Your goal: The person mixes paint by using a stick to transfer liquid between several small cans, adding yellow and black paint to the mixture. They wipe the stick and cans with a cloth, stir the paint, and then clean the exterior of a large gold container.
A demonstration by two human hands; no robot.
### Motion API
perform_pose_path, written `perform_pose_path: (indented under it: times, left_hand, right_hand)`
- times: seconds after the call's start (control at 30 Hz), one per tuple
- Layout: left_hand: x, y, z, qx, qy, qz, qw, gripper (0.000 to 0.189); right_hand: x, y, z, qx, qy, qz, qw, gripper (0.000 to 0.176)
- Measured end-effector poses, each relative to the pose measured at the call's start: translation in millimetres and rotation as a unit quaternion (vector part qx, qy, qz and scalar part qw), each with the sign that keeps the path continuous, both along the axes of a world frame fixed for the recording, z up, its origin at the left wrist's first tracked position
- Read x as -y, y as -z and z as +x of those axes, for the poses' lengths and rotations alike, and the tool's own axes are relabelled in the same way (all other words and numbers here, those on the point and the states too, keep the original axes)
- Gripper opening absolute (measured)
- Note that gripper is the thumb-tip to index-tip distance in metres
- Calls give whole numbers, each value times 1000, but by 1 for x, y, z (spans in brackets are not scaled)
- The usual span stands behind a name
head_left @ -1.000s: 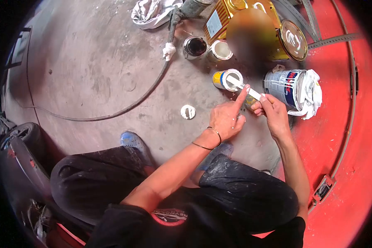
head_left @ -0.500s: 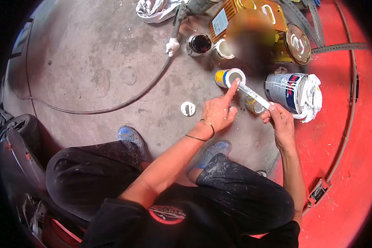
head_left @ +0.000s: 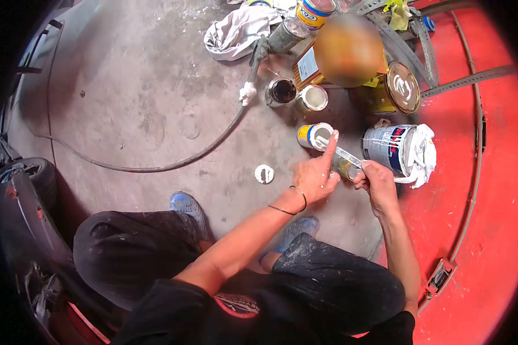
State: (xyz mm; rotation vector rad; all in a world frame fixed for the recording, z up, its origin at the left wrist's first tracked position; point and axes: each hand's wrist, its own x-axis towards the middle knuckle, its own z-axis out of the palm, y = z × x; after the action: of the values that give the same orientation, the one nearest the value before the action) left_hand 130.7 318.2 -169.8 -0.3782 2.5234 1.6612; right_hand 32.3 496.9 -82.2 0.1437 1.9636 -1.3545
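Note:
My left hand [head_left: 315, 177] has its index finger stretched out beside the rim of a small yellow, blue and white can [head_left: 306, 135], its thumb apart and the other fingers curled, with white specks on the skin. Pinched in my right hand [head_left: 379, 183] is a flat, white-smeared stick [head_left: 349, 156], whose far end reaches into the can's mouth behind my left index finger. Below the stick, a small yellowish can [head_left: 346, 169] is partly hidden. A large white-and-blue can [head_left: 385, 145] with white material over its mouth lies to the right.
A round white-smeared lid [head_left: 264, 174] lies on the floor. A dark-filled container [head_left: 282, 90] and a pale-filled one [head_left: 315, 98] stand farther off, near a hose [head_left: 213, 148], a white cloth [head_left: 236, 33] and a large yellow tin [head_left: 403, 87]. Metal bars cross the upper right.
The stick's far end has gone from beside my left fingertip into the can's mouth. My left index finger points more upright along the rim. The view has shifted, so floor objects appear lower.

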Motion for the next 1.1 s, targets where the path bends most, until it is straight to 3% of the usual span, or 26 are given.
perform_pose_path:
  times: [0.17, 0.27, 0.33, 0.4, 0.43, 0.57, 0.67, 0.87, 1.0, 1.1]
  left_hand:
    - [-3, -7, 17, -1, 29, -21, 999, 106]
    - [-2, 14, 25, -8, 2, -16, 1000, 101]
    - [7, 11, 25, -17, -31, -34, 999, 95]
    - [15, 13, 25, -18, -41, -50, 998, 94]
    - [18, 13, 25, -36, -49, -56, 997, 93]
    - [29, 9, 22, -9, -24, -65, 998, 94]
    - [29, 12, 23, 7, -21, -65, 998, 93]
    - [28, 13, 29, -8, -57, -18, 998, 93]
    - [25, 22, 27, -19, -69, -10, 997, 95]
    - [28, 27, 28, -40, -71, -19, 996, 95]
  right_hand:
    - [16, 14, -15, -16, -44, 26, 999, 30]
    - [36, 14, -16, -166, -155, 119, 967, 29]
    - [46, 21, -22, -342, -261, 190, 883, 29]
    - [58, 30, -28, -495, -347, 254, 755, 28]
    - [73, 25, -28, -457, -390, 314, 735, 23]
    - [95, 51, -32, -544, -472, 309, 622, 13]
    - [91, 59, -37, -491, -501, 284, 654, 13]
    - [87, 45, -31, -563, -423, 242, 668, 14]
    - [97, 54, -27, -588, -422, 305, 619, 15]
    - [101, 54, -20, -511, -499, 288, 638, 16]
